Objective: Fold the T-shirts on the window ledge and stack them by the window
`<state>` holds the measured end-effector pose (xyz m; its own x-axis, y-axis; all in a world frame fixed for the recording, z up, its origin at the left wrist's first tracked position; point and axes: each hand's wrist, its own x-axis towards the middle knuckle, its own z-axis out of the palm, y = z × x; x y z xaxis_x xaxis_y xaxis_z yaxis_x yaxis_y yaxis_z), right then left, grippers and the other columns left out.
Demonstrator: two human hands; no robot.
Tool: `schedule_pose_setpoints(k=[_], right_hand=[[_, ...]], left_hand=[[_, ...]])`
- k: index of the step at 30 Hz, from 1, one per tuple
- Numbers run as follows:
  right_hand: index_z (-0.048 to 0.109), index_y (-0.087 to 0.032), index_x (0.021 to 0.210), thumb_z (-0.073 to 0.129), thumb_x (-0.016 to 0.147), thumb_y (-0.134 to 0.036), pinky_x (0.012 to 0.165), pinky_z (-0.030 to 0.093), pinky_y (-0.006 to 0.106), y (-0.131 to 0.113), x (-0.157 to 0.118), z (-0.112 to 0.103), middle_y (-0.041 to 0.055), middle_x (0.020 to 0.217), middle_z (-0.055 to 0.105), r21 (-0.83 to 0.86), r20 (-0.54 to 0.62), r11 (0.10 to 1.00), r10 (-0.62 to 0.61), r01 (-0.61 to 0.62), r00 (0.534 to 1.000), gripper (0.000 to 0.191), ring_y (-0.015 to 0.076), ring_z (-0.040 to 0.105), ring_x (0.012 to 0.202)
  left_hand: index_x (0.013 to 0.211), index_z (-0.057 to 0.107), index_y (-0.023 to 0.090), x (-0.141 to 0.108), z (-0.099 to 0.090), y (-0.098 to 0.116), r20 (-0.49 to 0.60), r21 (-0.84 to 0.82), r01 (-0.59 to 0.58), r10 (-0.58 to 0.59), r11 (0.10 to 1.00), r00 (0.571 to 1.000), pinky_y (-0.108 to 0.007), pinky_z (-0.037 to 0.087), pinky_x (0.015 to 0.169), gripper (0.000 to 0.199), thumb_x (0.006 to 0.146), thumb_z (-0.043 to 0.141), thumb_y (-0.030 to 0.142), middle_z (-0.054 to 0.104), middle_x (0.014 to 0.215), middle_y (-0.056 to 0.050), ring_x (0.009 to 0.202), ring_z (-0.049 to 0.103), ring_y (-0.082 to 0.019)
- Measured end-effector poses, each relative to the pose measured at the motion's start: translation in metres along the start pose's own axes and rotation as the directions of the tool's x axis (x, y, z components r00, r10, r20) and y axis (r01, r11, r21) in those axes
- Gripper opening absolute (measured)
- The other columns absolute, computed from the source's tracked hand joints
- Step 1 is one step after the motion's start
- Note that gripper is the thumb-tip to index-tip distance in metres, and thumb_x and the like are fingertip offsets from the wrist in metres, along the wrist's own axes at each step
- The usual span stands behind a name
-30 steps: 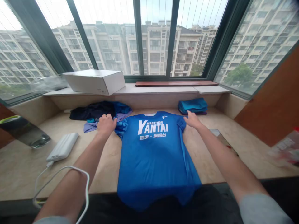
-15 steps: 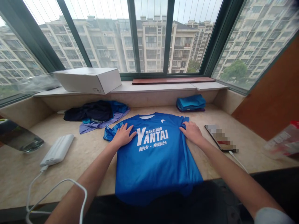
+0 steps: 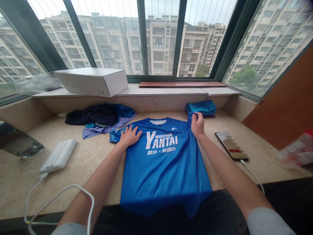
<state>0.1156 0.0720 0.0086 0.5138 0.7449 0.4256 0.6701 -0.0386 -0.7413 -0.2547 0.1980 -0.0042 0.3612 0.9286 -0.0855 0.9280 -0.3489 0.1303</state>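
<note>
A blue T-shirt with white "Marathon Yantai" print lies front up on the stone counter, its collar toward the window and its hem over the near edge. My left hand rests on the shirt's left shoulder area with its fingers spread flat. My right hand is closed on the sleeve at the right side of the shirt and holds it up off the counter. Creases run down the right side of the cloth below that hand.
Dark and purple clothes lie back left, a folded blue stack back right. A bottle, a white power bank with a cable, a phone and a plastic bag flank the shirt. A white box sits on the sill.
My right hand has moved up and away from me, pinching and lifting the right sleeve. The shirt's right side has been pulled up a little. My left hand stays spread on the cloth.
</note>
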Motion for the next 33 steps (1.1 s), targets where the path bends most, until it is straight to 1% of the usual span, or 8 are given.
schedule_pose_setpoints(k=[3,6,8,16,20,24,28,33], right_hand=[[0.071,-0.022,0.12,0.061,0.092,-0.054,0.089,0.056,0.035,-0.024,-0.017,0.023,0.0073,0.11,0.077,0.092,0.291,0.983,-0.18,0.16,0.94,0.044,0.0241,0.071,0.098],[0.072,-0.025,0.122,0.056,0.097,-0.052,0.102,0.053,0.038,-0.034,-0.036,0.037,0.0067,0.124,0.075,0.115,0.615,0.937,-0.329,0.331,0.717,0.04,0.0259,0.069,0.115],[0.065,-0.021,0.136,0.039,0.105,-0.047,0.115,0.042,0.041,-0.035,-0.044,0.043,0.0093,0.141,0.065,0.078,0.691,0.914,-0.337,0.398,0.64,0.048,0.0262,0.058,0.134],[0.025,-0.017,0.164,0.03,0.104,-0.061,0.128,0.013,0.049,-0.011,-0.044,0.05,0.0098,0.171,0.014,-0.317,0.76,0.858,-0.024,0.404,0.649,0.074,0.0326,0.011,0.158],[0.027,-0.02,0.163,0.028,0.103,-0.065,0.126,0.011,0.057,-0.008,-0.039,0.042,0.0107,0.171,0.014,-0.371,0.75,0.848,0.034,0.377,0.661,0.076,0.0369,0.011,0.158],[0.046,-0.035,0.155,0.033,0.103,-0.062,0.127,0.021,0.044,-0.019,-0.032,0.047,-0.0013,0.166,0.033,-0.241,0.786,0.879,-0.072,0.411,0.614,0.059,0.0258,0.027,0.155],[0.03,-0.021,0.163,0.017,0.107,-0.051,0.126,0.023,0.038,-0.017,-0.015,0.055,0.0056,0.168,0.029,-0.326,0.716,0.881,-0.007,0.343,0.698,0.064,0.0222,0.028,0.155],[0.023,-0.004,0.162,0.019,0.105,-0.057,0.125,0.009,0.058,-0.004,-0.002,0.055,0.022,0.169,0.015,-0.577,0.591,0.79,0.227,0.208,0.774,0.078,0.0356,0.011,0.158]], left_hand=[[0.161,0.033,0.021,-0.006,0.004,0.001,-0.004,0.012,0.005,-0.005,1.0,1.0,-0.064,0.012,0.123,0.077,0.1,0.025,0.067,0.019,0.17,-0.017,0.157,0.014,-0.04],[0.161,0.033,0.021,-0.008,0.004,0.0,-0.013,0.015,0.014,-0.014,1.0,1.0,-0.063,0.013,0.123,0.077,0.1,0.025,0.067,0.019,0.17,-0.017,0.157,0.015,-0.04],[0.161,0.033,0.022,-0.009,0.004,-0.001,-0.017,0.013,0.016,-0.016,1.0,1.0,-0.063,0.013,0.123,0.077,0.099,0.025,0.068,0.019,0.171,-0.016,0.157,0.016,-0.04],[0.162,0.032,0.022,-0.013,0.003,-0.005,-0.044,0.015,0.064,-0.063,0.998,0.997,-0.065,0.014,0.122,0.084,0.095,0.03,0.074,0.021,0.17,-0.019,0.155,0.016,-0.044],[0.161,0.032,0.022,-0.015,0.002,-0.004,-0.041,0.016,0.088,-0.087,0.996,0.995,-0.064,0.015,0.122,0.088,0.093,0.032,0.077,0.021,0.17,-0.019,0.155,0.017,-0.046],[0.161,0.033,0.022,-0.016,0.001,-0.004,-0.039,0.017,0.086,-0.085,0.996,0.996,-0.064,0.014,0.122,0.087,0.094,0.031,0.076,0.021,0.17,-0.018,0.155,0.016,-0.045],[0.161,0.033,0.022,-0.016,0.003,-0.006,-0.039,0.021,0.082,-0.081,0.996,0.996,-0.063,0.013,0.123,0.087,0.094,0.029,0.077,0.021,0.17,-0.018,0.156,0.016,-0.044],[0.162,0.031,0.021,-0.017,0.005,-0.006,-0.056,0.019,0.084,-0.083,0.996,0.995,-0.062,0.013,0.123,0.085,0.096,0.025,0.074,0.021,0.169,-0.019,0.156,0.017,-0.042]])
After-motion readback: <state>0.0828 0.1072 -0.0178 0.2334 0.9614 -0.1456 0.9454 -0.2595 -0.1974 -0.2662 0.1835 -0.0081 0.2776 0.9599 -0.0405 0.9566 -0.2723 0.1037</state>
